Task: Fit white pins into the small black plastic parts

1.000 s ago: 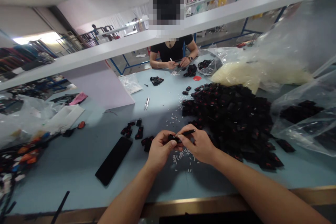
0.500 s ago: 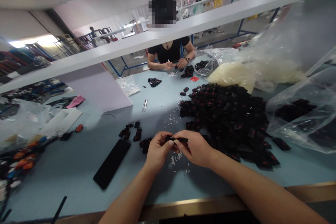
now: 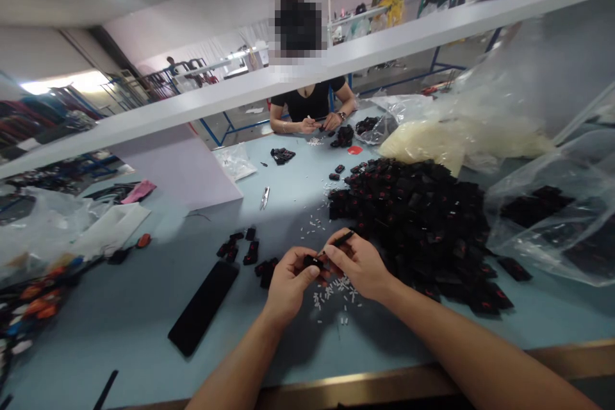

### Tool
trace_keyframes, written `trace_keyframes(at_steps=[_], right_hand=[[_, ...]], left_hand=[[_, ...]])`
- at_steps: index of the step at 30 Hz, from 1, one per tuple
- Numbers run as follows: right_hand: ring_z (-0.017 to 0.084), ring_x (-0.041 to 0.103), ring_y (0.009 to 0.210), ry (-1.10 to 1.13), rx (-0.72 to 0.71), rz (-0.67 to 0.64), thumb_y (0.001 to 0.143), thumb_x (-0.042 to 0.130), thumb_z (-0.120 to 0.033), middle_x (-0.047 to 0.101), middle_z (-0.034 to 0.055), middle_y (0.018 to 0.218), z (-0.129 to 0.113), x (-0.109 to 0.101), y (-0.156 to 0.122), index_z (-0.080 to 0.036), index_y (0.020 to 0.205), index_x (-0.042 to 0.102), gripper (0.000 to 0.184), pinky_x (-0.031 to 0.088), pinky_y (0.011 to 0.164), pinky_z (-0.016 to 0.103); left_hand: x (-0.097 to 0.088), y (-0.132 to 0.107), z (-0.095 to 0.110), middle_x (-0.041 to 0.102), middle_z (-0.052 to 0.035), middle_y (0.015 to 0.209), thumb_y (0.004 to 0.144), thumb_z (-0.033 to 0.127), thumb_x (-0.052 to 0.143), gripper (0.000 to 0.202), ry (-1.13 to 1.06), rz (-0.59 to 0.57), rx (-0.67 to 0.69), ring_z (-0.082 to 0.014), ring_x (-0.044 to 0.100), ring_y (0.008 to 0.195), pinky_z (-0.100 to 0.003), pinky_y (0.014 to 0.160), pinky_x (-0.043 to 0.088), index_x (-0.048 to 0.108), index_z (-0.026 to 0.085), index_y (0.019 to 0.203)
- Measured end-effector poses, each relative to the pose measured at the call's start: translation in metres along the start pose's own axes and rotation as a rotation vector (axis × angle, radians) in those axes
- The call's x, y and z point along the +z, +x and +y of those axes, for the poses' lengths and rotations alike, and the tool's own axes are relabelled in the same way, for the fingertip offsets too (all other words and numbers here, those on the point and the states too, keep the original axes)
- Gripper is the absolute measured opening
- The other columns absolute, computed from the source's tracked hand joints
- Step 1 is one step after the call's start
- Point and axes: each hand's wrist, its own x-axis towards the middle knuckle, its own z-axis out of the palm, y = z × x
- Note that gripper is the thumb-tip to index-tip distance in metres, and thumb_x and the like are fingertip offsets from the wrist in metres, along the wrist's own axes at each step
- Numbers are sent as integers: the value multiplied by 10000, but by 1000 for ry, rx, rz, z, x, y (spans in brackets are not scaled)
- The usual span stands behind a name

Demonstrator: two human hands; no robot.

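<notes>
Between the thumb and fingers of my left hand (image 3: 286, 283) is a small black piece (image 3: 312, 261) with a pale spot on top. My right hand (image 3: 361, 267) pinches a slim, dark pen-like tool (image 3: 344, 239), its thin tip pointing at the piece. Whether the tip touches it, I cannot tell. Below both hands lie many tiny white bits (image 3: 323, 295) on the blue-grey table (image 3: 375, 346). A large heap of black pieces with red marks (image 3: 408, 205) rises to the right. Smaller black pieces (image 3: 266, 272) sit just left of my left hand.
A flat black slab (image 3: 204, 309) lies to the left, with thread snips (image 3: 264, 197) farther back. A white shelf (image 3: 216, 99) crosses above the table. Clear plastic bags (image 3: 557, 218) stand on the right. Opposite, a co-worker (image 3: 307, 106) handles small black pieces.
The dark tool in my right hand has swung up and now points down toward the piece. More white bits show below my hands. The camera view has shifted slightly.
</notes>
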Motion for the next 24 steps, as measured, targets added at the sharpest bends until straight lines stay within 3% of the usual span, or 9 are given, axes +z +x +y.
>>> trace_keyframes(at_steps=[11,18,24], right_hand=[[123,563,476,-73,-2,6,866,562,-377,653,1,684,-2,0,0,-219,850,512,166,446,448,243],[153,626,566,-480,-118,18,883,528,-343,670,17,685,-3,-3,-3,-209,858,561,140,456,508,248],[162,641,638,-688,-313,10,897,498,-321,654,29,721,-4,-3,-6,-197,868,577,150,471,604,264]], left_hand=[[2,-1,4,714,-39,846,769,234,719,208,67,16,7,-186,688,699,-318,621,561,614,168,936],[5,-4,4,710,-32,779,755,245,717,208,141,44,-3,-186,683,674,-305,586,559,613,166,917],[6,-3,6,691,7,715,728,221,721,196,200,93,6,-149,659,589,-271,573,536,619,171,888]])
